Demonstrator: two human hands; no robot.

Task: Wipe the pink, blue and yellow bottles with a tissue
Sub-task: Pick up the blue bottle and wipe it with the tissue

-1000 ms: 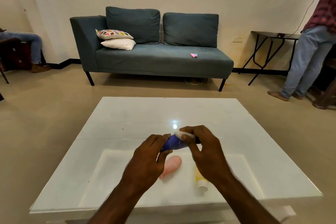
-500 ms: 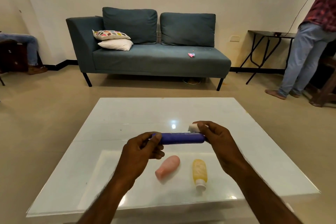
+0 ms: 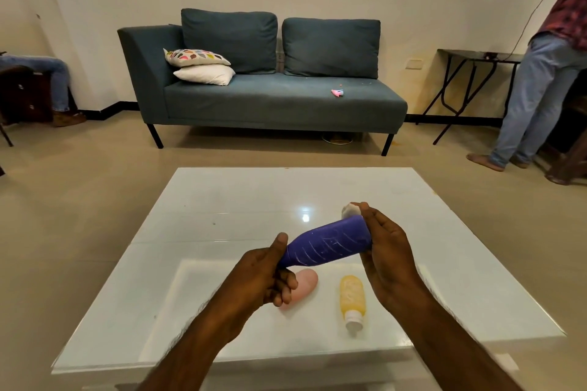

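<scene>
Above the white table (image 3: 222, 200) I hold the blue bottle (image 3: 327, 243) tilted, its far end raised to the right. My left hand (image 3: 263, 276) grips its lower neck end. My right hand (image 3: 384, 251) presses a crumpled white tissue (image 3: 350, 209) against the bottle's upper end. The pink bottle (image 3: 303, 286) lies on the table below, partly hidden by my left hand. To its right, the yellow bottle (image 3: 352, 295) lies flat with its white cap toward me.
A teal sofa (image 3: 270, 98) with two pillows stands beyond the table. A person (image 3: 546, 73) stands at the right by a black folding table (image 3: 476, 57). Someone's legs (image 3: 47, 73) show at the far left.
The blue bottle has tilted from level, its right end now higher. My right hand with the tissue has slid out to that far end from nearer the left hand.
</scene>
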